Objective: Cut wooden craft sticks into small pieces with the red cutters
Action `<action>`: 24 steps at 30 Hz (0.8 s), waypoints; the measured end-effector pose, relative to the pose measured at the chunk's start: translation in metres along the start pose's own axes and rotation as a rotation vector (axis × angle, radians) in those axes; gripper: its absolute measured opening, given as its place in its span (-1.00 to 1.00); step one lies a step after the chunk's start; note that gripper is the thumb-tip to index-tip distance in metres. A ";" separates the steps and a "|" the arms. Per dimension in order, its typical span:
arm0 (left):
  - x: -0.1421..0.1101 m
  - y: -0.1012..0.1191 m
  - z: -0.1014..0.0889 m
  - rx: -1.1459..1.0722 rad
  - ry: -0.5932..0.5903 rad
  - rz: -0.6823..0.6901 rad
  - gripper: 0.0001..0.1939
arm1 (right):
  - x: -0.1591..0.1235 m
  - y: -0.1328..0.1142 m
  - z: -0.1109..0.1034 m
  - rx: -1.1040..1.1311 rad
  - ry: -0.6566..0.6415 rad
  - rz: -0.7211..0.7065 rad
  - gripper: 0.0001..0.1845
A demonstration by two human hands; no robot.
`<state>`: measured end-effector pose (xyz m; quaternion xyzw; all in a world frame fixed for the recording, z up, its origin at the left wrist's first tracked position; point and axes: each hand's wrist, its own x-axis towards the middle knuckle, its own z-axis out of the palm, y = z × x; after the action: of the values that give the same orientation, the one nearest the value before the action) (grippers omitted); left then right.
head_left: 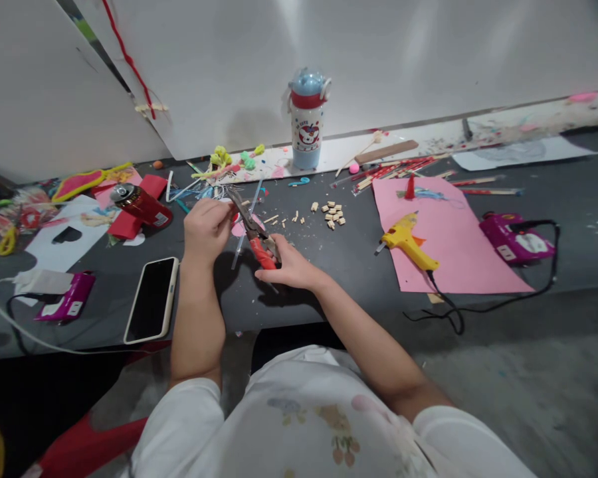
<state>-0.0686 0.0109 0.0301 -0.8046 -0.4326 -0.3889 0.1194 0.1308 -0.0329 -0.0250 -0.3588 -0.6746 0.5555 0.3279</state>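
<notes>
Clearly, the right grip clasps pliers — tip beside the left grip, contents unclear.

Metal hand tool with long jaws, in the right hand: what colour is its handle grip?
Red on the handle grip, in the head view.

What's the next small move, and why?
Probably squeeze the red-handled pliers: the right hand grips them, their tips sit beside the left hand's curled fingers, and short wooden pieces nearby suggest snipping. What the left pinches, if anything, is unclear.
</notes>
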 end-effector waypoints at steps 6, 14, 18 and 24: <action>0.000 0.001 0.001 0.045 -0.028 -0.003 -0.78 | 0.000 0.001 -0.001 -0.054 0.008 -0.016 -0.35; -0.001 0.002 0.004 0.037 -0.054 -0.083 -0.74 | -0.001 0.001 -0.001 -0.080 0.038 -0.019 -0.42; -0.001 0.003 0.005 0.023 -0.053 -0.092 -0.76 | -0.001 -0.002 -0.002 -0.070 0.032 -0.004 -0.42; 0.000 0.003 0.001 -0.071 -0.048 -0.124 -0.76 | -0.001 0.001 0.001 -0.052 0.014 0.001 -0.31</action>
<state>-0.0659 0.0098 0.0296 -0.7888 -0.4704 -0.3915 0.0561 0.1301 -0.0341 -0.0259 -0.3715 -0.6863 0.5356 0.3228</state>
